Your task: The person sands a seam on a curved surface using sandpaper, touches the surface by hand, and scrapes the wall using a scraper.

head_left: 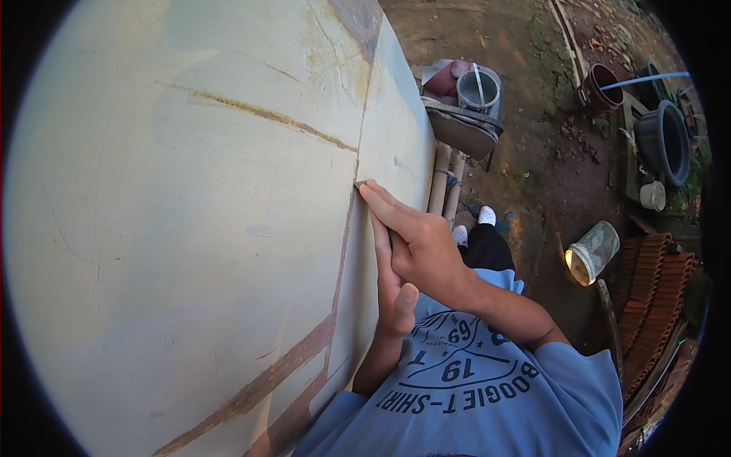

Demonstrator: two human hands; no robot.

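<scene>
A pale, cream-coloured wall fills the left side, with a long narrow crack line running down it. My right hand grips a thin dark blade-like tool, its index finger stretched along it. Only the tool's tip and a dark sliver between my hands show, so its exact kind is hidden. The tip touches the wall at the crack line. Just below, my left hand lies against the right hand, fingers straight and flat toward the tip, thumb apart. My right hand partly covers its fingers.
Bamboo poles stand beside the wall near my feet. Beyond them, a grey bucket rests on a small stand. On the dirt ground at right are a tipped pail, a brown bucket, a large basin and stacked roof tiles.
</scene>
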